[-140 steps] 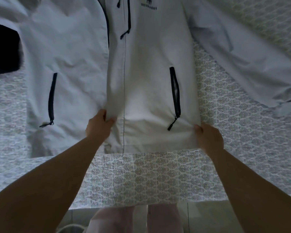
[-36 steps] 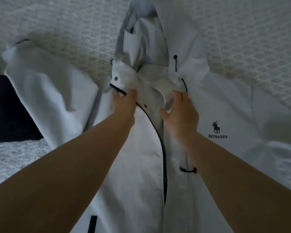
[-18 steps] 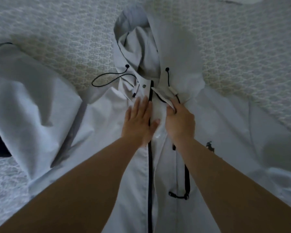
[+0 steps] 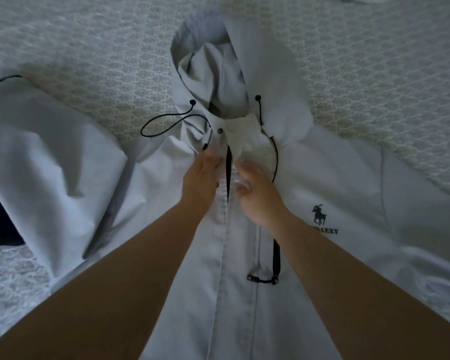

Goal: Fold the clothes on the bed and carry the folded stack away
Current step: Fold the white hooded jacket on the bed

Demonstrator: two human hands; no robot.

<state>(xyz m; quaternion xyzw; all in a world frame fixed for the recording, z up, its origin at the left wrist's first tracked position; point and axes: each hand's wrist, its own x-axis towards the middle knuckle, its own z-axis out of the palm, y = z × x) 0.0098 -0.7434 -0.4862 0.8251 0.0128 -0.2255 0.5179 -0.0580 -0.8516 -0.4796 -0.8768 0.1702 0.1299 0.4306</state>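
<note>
— What are your fingers doing?
— Both sets lie relaxed, gripping nothing: your left hand and right hand rest either side of the dark zip, just below the collar.
— And the jacket?
— Spread face-up on the bed, hood away from you, sleeves out sideways.
</note>
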